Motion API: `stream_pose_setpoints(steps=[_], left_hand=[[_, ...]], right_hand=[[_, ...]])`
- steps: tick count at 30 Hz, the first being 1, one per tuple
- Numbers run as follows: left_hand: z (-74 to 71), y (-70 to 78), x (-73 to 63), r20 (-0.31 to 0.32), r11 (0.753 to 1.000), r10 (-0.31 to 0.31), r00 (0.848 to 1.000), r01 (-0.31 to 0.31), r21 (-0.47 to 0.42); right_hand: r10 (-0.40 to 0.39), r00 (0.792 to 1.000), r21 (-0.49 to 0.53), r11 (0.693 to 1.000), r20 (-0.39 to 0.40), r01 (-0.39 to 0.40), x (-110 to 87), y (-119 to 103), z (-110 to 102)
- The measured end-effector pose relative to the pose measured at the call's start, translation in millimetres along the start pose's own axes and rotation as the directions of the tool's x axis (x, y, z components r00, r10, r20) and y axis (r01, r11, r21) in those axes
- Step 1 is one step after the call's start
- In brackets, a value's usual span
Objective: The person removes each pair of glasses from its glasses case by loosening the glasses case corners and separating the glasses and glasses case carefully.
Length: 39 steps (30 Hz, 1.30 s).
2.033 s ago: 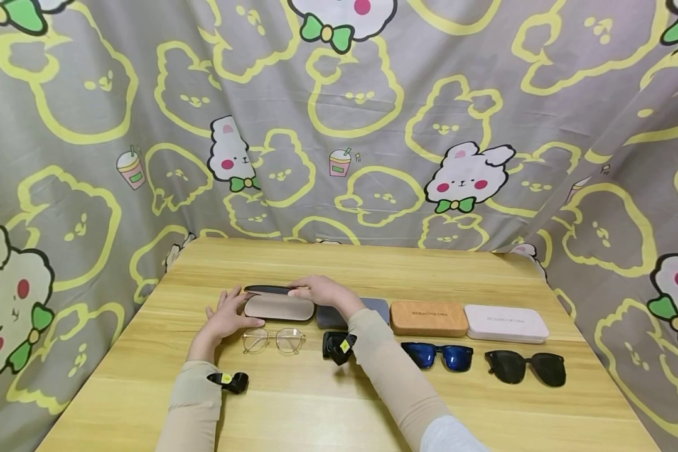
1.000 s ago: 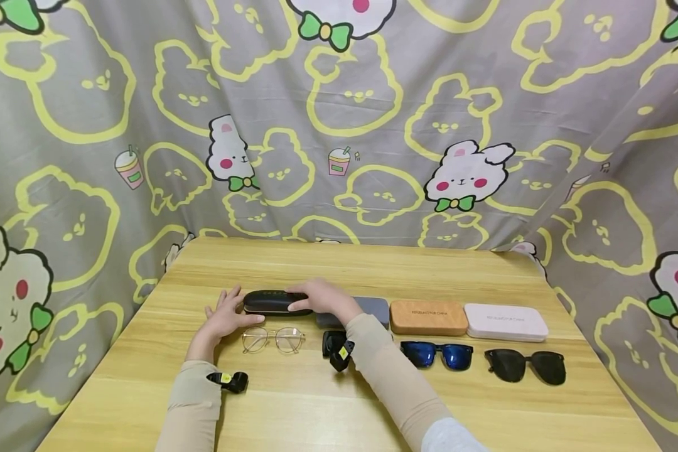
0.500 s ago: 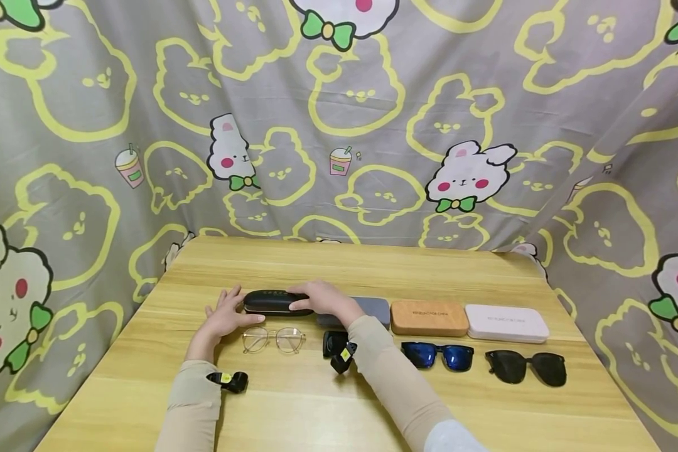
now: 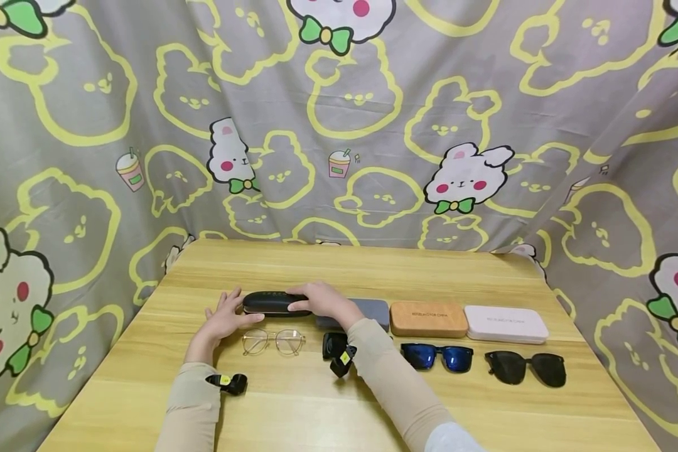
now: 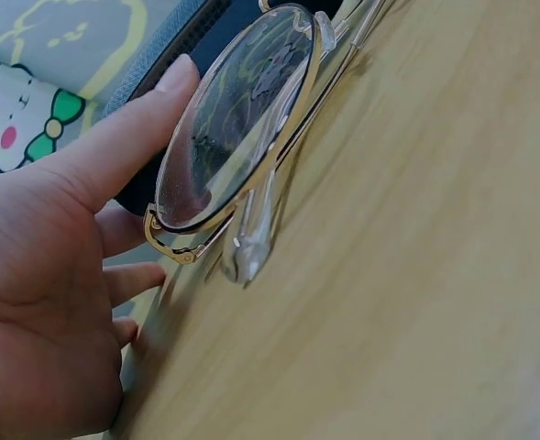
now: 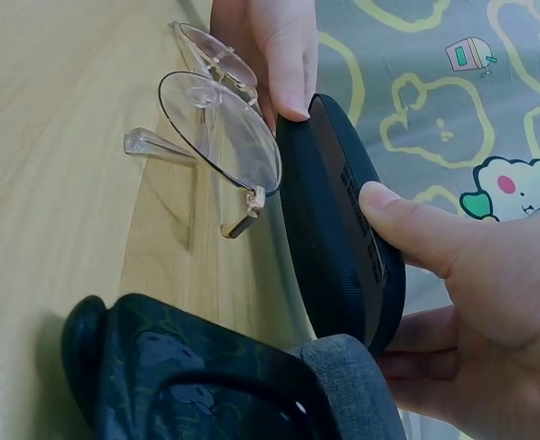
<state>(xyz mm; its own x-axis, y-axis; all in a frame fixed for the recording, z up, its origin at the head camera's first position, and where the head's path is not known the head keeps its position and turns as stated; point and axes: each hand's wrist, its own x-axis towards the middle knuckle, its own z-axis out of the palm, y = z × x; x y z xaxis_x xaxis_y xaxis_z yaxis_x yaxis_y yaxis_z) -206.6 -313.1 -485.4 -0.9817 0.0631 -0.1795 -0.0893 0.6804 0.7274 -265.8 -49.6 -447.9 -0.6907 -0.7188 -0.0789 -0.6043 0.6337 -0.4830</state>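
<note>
A black glasses case (image 4: 270,303) lies closed on the wooden table, at the left end of a row. My left hand (image 4: 226,317) pinches its left end, thumb along the front and other fingers spread. My right hand (image 4: 323,298) grips the right end; its thumb (image 6: 407,220) lies against the lid and its fingers go behind. Just in front of the case rests a pair of gold-rimmed glasses (image 4: 274,341) with clear lenses. In the left wrist view, one lens (image 5: 237,119) stands close by my left thumb (image 5: 132,137).
A grey-blue case (image 4: 373,312), partly behind my right hand, an orange case (image 4: 429,319) and a white case (image 4: 506,324) continue the row. Before them lie black-framed glasses (image 4: 333,345), half hidden by my wrist camera, blue-lensed sunglasses (image 4: 437,356) and black sunglasses (image 4: 525,367). A patterned curtain (image 4: 373,157) hangs behind.
Two seconds ago the black case stood open with its pale inside showing; my right hand has brought the lid down. Over the last second both hands have stayed in place on it.
</note>
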Motion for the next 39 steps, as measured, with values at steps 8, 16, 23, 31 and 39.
stream_pose_setpoints(steps=[8, 16, 23, 31, 39], left_hand=[[2.1, -2.4, 0.1, -0.007, 1.0, 0.001, 1.0, -0.001, -0.019], [2.5, -0.3, 1.2, -0.012, 1.0, -0.004, 1.0, 0.004, -0.015], [2.4, -2.5, 3.5, -0.026, 1.0, -0.005, 1.0, 0.005, 0.0], [1.9, -2.7, 2.3, -0.026, 1.0, -0.002, 1.0, 0.002, 0.006], [2.6, -2.1, 2.7, -0.025, 1.0, -0.005, 1.0, 0.005, 0.005]], right_hand=[[-0.032, 0.999, 0.039, 0.999, 0.022, 0.032, 0.8, 4.8, 0.5], [-0.004, 0.998, 0.097, 0.995, 0.068, -0.002, 2.6, 8.4, -3.8], [-0.021, 0.999, 0.029, 0.999, 0.039, 0.02, 2.1, 4.1, -1.4], [-0.002, 1.0, -0.077, 0.997, -0.007, 0.001, -1.4, -6.1, 1.7], [0.026, 0.999, -0.192, 0.981, -0.048, -0.035, -1.9, -10.8, 8.8]])
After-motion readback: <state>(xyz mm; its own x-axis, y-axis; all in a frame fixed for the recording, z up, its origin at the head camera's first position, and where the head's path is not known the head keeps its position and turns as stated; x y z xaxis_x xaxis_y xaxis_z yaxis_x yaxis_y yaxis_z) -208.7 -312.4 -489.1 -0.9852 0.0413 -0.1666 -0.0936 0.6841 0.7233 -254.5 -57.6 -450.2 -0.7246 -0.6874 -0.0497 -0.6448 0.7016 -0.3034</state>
